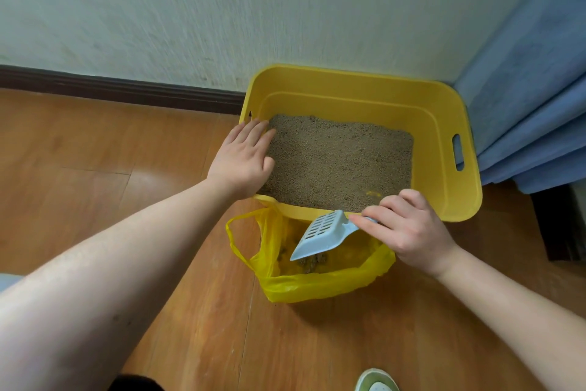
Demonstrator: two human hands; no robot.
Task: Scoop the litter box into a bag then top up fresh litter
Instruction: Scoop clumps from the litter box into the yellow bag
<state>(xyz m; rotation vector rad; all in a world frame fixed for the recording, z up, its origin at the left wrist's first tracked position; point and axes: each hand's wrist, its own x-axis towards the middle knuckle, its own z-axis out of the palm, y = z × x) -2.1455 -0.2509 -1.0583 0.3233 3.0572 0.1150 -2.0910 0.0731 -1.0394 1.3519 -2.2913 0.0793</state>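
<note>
Head view: a yellow plastic litter box holds tan granular litter. The left hand lies flat, fingers straight, on its left rim. The right hand grips a pale blue slotted scoop, tipped over a yellow plastic bag containing clumps.

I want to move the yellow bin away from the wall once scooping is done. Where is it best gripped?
Probably by the slot handles cut into the end walls of the litter box: one shows on the right end, another by the left hand. Come from both ends and lift level, since loose litter fills the bottom.
</note>
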